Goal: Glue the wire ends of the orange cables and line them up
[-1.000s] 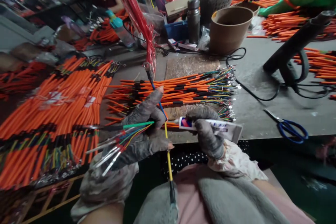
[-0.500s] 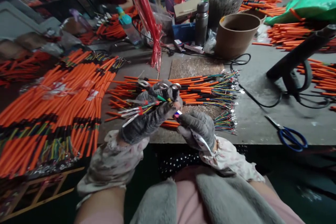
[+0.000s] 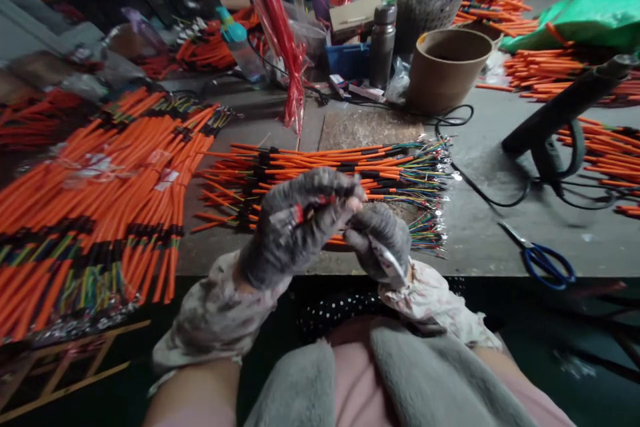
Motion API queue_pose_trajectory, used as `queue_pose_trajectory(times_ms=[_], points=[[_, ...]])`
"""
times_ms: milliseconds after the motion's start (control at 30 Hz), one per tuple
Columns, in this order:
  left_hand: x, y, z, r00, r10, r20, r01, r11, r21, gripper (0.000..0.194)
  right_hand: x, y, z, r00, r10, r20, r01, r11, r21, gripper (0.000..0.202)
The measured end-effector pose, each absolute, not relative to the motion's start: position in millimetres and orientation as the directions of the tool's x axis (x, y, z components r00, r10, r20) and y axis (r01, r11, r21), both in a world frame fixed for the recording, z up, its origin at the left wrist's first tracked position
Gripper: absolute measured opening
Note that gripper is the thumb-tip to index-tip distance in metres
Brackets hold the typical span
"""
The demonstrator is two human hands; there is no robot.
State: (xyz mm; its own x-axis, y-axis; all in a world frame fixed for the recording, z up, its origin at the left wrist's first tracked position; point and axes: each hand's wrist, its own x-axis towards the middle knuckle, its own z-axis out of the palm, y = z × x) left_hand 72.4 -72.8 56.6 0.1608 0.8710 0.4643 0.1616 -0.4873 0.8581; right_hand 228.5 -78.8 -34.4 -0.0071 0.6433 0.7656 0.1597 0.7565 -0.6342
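Note:
My left hand (image 3: 295, 233), in a grey knit glove, is closed around wire ends (image 3: 287, 219). Bits of red and white show between its fingers, and the rest of the bundle is hidden. Fingertips of that hand meet those of my right hand (image 3: 377, 237), also gloved in grey, with thumb and fingers pinched. A white printed strip (image 3: 390, 263) sticks out of my right palm towards the wrist. Whatever lies between the two sets of fingertips is too small and blurred to name. Beneath both hands lies a row of orange cables (image 3: 310, 157) with bare coloured wires and metal terminals at the right end.
A large pile of orange cables (image 3: 125, 177) covers the left side. On the right are blue-handled scissors (image 3: 547, 263) and a black heat gun (image 3: 565, 113) with its cord. A brown tub (image 3: 445, 73), dark flask (image 3: 383, 47) and red plastic strings (image 3: 287, 47) stand or hang behind.
My left hand has turned so its fingers now cover the ring terminals and wires that showed before. The blue and white piece at the right fingertips no longer shows.

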Motion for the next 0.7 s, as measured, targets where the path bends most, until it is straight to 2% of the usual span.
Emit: queue_pose_trajectory(times_ms=[67,100,133,200,267,533,700], points=[[78,-92,47,0.337,0.724,0.602,0.172,-0.676,0.717,0.008,237,-82,-40,0.107,0.861,0.498,-0.075,0.506,-0.859,0.017],[79,-101,40,0.449,0.618,0.645,0.188,-0.771,0.608,0.008,244,-83,-42,0.126,0.931,0.344,-0.181,0.362,-0.914,0.018],[81,-109,31,0.549,0.518,0.656,0.205,-0.844,0.495,0.011,251,-83,-45,0.121,0.969,0.216,-0.255,0.241,-0.936,0.019],[84,-121,14,0.667,0.406,0.624,0.24,-0.911,0.336,0.02,265,-83,-50,0.069,0.996,0.056,-0.309,0.075,-0.948,0.025],[87,-127,0,0.685,0.396,0.612,0.276,-0.918,0.285,0.025,273,-81,-53,0.022,0.999,-0.037,-0.313,-0.029,-0.949,0.03],[88,-130,-8,0.725,0.365,0.584,0.295,-0.931,0.216,0.017,275,-70,-39,-0.059,0.982,-0.177,-0.395,-0.186,-0.9,0.03],[91,-129,-12,0.73,0.346,0.59,0.284,-0.938,0.198,0.018,280,-63,-33,-0.106,0.986,-0.126,-0.365,-0.157,-0.918,0.028]])
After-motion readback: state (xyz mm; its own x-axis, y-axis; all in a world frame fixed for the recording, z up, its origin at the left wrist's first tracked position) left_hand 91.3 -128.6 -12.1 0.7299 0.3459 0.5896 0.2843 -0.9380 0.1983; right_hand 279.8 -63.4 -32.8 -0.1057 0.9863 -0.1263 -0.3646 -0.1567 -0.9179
